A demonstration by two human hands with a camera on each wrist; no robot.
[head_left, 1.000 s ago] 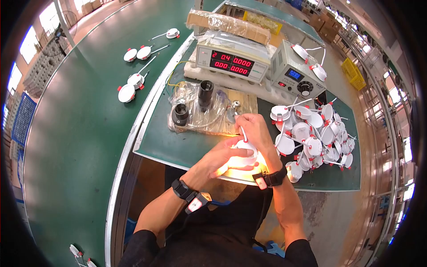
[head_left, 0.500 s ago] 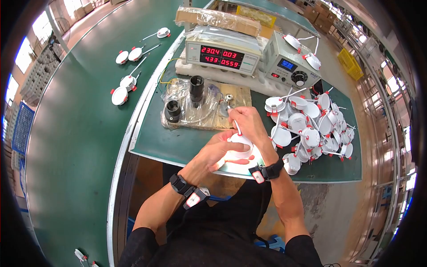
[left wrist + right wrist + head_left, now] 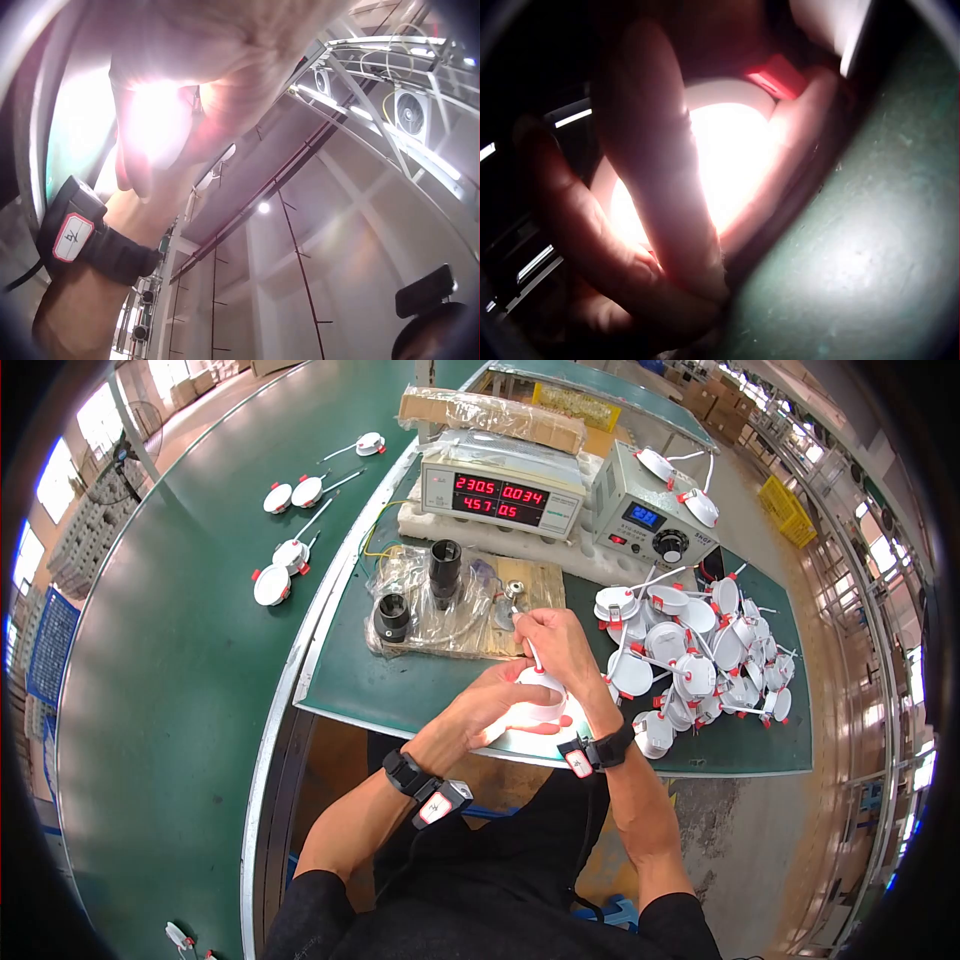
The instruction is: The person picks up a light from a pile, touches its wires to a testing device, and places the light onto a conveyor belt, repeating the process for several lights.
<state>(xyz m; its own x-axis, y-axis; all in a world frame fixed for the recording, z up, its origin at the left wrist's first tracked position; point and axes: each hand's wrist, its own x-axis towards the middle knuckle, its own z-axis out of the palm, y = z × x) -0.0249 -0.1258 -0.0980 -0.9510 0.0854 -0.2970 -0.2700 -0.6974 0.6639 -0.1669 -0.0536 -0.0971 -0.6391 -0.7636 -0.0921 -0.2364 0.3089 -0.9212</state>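
Note:
A round white lamp, lit and glowing, is gripped by the left hand near the table's front edge. Its bright face shows between the fingers in the right wrist view, beside a red clip. The right hand pinches the lamp's white cable just above it, close to a small metal fitting on the wooden board. In the left wrist view the glare hides the lamp's outline.
Behind the board stand a meter with red digits and a grey box with a dial. Many white lamps are piled to the right. Black cylinders stand on the board. Several lamps lie on the green surface at left.
The meter went from near-zero figures to 230.5 and 4.57. The lamp's glow turned from yellowish to white. Both hands keep their hold, slightly shifted left in the view since the first frame.

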